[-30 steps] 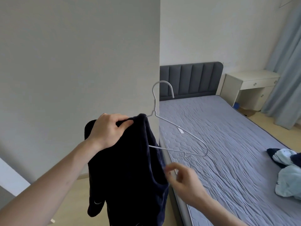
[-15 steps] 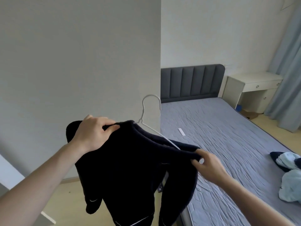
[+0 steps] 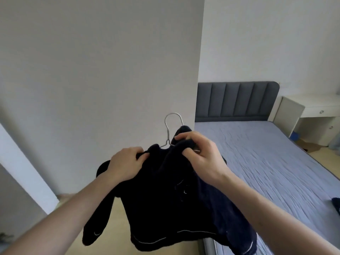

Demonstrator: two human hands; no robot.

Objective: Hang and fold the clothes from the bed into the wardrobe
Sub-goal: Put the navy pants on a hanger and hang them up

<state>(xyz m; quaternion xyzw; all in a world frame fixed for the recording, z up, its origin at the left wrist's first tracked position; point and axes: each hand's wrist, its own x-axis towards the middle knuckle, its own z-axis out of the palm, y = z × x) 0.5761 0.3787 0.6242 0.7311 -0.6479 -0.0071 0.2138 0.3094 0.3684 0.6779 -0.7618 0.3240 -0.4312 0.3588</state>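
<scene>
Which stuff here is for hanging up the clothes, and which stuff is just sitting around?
For the job:
top, dark, gripped by left hand and right hand
hanger, inside the top, hook sticking up
bed
dark clothing at the bed's right edge

Just there:
headboard
desk
blue thing under the desk

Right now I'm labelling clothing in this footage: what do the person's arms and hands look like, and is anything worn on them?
Both forearms are bare up to the frame edge: no sleeves in view. The left hand and right hand carry no gloves, rings, watch or wristband that can be seen. No markings show.
</scene>
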